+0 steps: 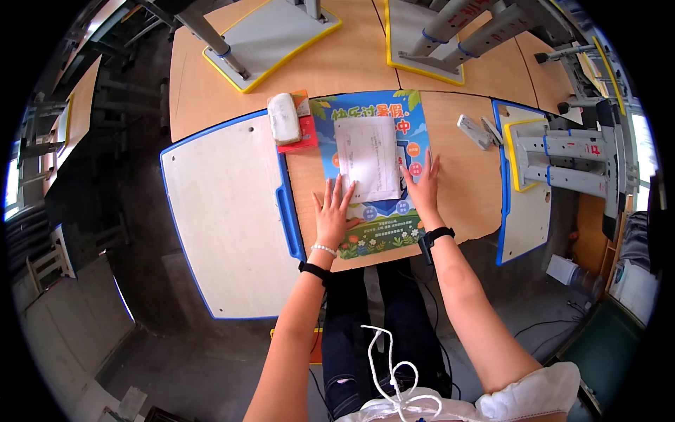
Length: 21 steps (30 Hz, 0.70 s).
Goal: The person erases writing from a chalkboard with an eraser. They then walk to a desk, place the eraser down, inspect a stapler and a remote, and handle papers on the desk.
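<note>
And here's the paper [367, 155], lying on the poster [383, 241] on the desk [467, 200], left hand [335, 216] at its lower left edge, fingers spread apart. Across from it the right hand [423, 191] is spread too, thumb by the paper's right edge, with a white block [284, 118] at the poster's upper left

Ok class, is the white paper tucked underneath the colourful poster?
No, the white paper lies on top of the colourful poster, hiding part of its printed design.
</note>
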### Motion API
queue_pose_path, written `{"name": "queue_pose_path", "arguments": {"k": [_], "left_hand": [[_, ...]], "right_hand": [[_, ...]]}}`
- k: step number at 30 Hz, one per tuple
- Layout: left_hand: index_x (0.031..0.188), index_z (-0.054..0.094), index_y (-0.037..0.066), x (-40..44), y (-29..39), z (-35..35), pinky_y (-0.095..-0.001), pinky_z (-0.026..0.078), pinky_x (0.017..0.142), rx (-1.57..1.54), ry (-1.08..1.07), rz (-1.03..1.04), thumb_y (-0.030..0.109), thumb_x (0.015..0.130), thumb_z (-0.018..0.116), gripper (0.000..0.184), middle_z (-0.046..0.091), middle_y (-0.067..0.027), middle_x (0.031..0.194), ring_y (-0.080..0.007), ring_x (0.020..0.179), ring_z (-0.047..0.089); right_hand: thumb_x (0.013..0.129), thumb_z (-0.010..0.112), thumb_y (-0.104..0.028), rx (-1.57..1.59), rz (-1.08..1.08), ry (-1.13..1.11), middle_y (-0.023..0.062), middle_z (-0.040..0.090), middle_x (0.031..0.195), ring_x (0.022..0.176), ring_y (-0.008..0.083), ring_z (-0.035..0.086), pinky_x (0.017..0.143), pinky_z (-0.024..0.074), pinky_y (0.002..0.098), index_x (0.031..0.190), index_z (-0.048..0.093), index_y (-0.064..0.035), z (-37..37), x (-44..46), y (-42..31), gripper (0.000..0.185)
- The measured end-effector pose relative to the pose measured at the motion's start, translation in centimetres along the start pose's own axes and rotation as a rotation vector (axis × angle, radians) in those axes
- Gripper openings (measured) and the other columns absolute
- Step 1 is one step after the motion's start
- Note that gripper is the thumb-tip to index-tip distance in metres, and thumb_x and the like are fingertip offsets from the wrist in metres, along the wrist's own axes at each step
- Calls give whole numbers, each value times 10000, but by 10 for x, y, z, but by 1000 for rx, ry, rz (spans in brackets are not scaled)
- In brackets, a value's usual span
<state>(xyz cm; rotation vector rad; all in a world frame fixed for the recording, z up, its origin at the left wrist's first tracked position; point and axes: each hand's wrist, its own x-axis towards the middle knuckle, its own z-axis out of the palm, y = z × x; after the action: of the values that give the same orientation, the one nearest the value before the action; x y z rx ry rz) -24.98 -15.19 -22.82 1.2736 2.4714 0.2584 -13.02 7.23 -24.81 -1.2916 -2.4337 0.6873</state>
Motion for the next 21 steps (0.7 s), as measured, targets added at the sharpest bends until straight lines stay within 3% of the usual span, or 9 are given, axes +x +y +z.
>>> {"name": "queue_pose_path", "arguments": {"k": [6,12,15,18,19,21], "left_hand": [[1524,194,321,0,2,-1,-619,181,1124,6,-1,8,563,615,771,1103,172,-57,1589,-296,1458,171],[1524,196,311,1,9,-1,-613,181,1127,17,28,8,532,620,785,1102,166,-92,1587,-320,1459,162],[1519,217,287,-1,13,-7,-608,192,1125,-39,-4,-47,503,637,792,1075,174,-111,1583,-327,1453,181],[1509,251,230,-23,9,-6,-601,187,1131,-227,190,-202,451,662,803,1035,181,-135,1578,-340,1449,193],[1481,306,167,-34,6,-5,-544,283,1104,-248,328,-237,349,678,820,971,273,-169,1530,-353,1391,308],[1462,337,146,-62,3,6,-494,361,1035,-318,412,-338,295,680,827,935,371,-183,1432,-357,1285,406]], "right_hand": [[799,718,-477,-4,-85,-17,366,200,1482,1353,517,271,1095,304,515,1509,216,-165,5,-2,-6,924],[768,719,-531,-195,-144,-94,346,179,1497,1342,567,232,1096,267,566,1515,215,-203,13,-3,0,959],[758,704,-575,-249,-122,-113,334,149,1507,1338,596,198,1040,276,660,1515,220,-224,16,-2,-1,965],[752,688,-611,-342,-91,-151,329,125,1512,1340,604,179,967,292,730,1518,217,-232,21,-3,-2,976],[749,689,-613,-337,-101,-140,328,121,1512,1337,608,179,948,295,743,1517,218,-232,23,-3,-1,979],[744,691,-619,-327,-120,-115,325,112,1514,1332,617,178,909,300,769,1516,220,-232,23,-2,0,984]]}}
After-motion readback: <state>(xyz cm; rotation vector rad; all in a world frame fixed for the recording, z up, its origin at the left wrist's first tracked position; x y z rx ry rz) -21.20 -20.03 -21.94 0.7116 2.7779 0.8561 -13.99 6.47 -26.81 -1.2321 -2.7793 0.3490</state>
